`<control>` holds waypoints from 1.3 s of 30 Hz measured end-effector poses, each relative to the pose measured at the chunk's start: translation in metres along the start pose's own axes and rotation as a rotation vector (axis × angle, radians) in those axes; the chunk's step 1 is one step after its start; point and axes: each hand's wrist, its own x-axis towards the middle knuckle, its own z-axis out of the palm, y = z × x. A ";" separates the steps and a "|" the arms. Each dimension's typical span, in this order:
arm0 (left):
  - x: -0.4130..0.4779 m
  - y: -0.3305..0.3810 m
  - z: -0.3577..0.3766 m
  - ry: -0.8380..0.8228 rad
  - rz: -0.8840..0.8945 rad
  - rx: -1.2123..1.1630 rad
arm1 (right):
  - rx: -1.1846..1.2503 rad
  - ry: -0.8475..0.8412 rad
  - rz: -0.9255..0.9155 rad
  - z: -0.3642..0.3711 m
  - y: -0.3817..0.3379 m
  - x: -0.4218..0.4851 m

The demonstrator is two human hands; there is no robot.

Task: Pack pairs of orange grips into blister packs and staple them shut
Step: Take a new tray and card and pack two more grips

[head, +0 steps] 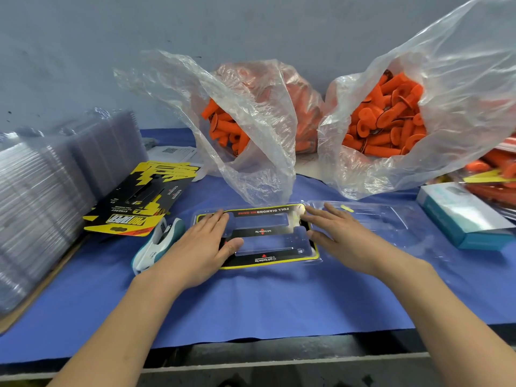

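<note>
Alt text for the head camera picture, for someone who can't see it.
Left hand and right hand press flat on an open blister pack with a black-yellow card inside, no grips yet, on a blue cloth. Behind stand a left bag and right bag of orange grips; a stapler lies at left.

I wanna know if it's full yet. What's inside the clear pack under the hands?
Only a black-and-yellow card lies in the blister pack; its two long pockets are empty. The left hand and right hand cover its ends.

Insert card [262, 212] in blister pack [315, 259]: "FULL DIAMOND", upside down. Card stack [131, 208] at L: "PRO TAPER", "SYNERGY".
</note>
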 end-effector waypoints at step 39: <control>-0.016 0.105 0.020 0.373 0.578 -0.043 | 0.057 0.101 -0.011 0.007 -0.004 0.004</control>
